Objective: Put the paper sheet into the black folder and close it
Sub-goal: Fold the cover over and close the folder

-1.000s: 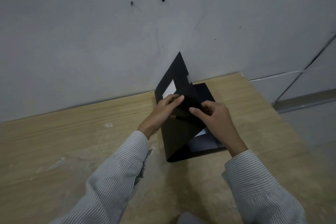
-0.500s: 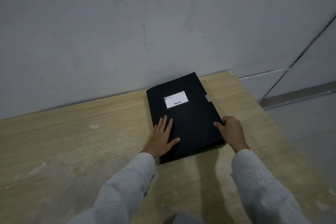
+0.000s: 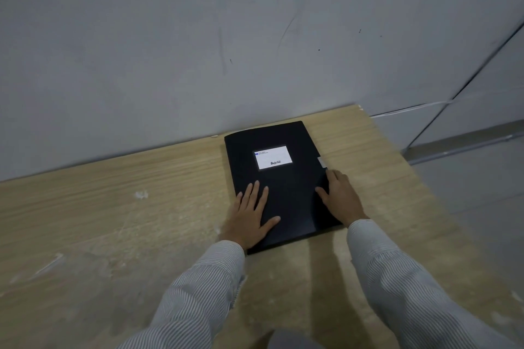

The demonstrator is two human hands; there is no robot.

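Both your hands, left hand (image 3: pixel 249 218) flat with fingers spread and right hand (image 3: pixel 341 195) open on the right edge, press the closed black folder (image 3: pixel 283 187) (no paper sheet visible), holding nothing; little seems left.

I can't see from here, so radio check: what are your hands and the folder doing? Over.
Left hand flat, open on cover. Right hand open at right edge. Black folder shut, flat on wooden table; paper sheet not visible. Nothing in the way.

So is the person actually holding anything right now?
Nothing is gripped: the left hand lies flat on the closed black folder, the right hand rests on its right edge.
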